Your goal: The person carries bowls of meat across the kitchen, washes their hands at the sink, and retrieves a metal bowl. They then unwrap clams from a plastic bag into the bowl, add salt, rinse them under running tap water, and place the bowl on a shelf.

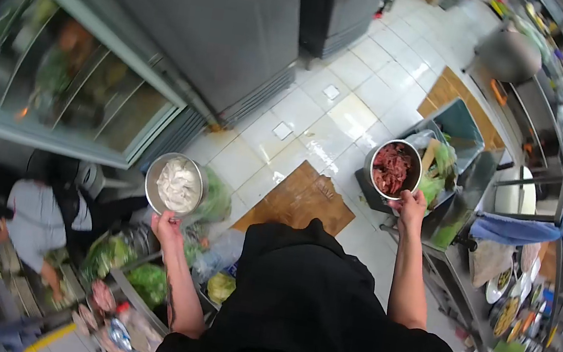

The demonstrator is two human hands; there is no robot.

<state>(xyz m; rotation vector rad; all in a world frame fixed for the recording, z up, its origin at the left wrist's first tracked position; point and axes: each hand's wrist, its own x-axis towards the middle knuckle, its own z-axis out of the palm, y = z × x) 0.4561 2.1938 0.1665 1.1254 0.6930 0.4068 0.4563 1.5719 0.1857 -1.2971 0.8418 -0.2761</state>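
Silvery metal forms two round bowls, one at each hand. The left hand [168, 228] pinches the near rim of the left bowl [149, 193], in which a whitish, soft-looking mass [179, 185] lies within the wall. The right hand [410, 207] pinches the near edge of the right bowl [369, 172], thumb and fingers meeting at the rim; dark red pieces, apparently meat [392, 168], lie inside. Whether the right bowl also rests on something beneath cannot be told.

Between the two grips — and well apart from either — tiled floor [246, 171] gives room, with a brown cardboard sheet [295, 203] lying across part of it. Beyond the left grip stand a glass-fronted cabinet [90, 102] and a tall grey unit [189, 12]; just beside that grip, bagged greens [148, 283] crowd the lower side. A person in a light shirt [35, 213] is farther left. Close to the right grip, bagged leafy scraps [442, 162] border the bowl's outer edge; a blue cloth [515, 230] hangs farther right.
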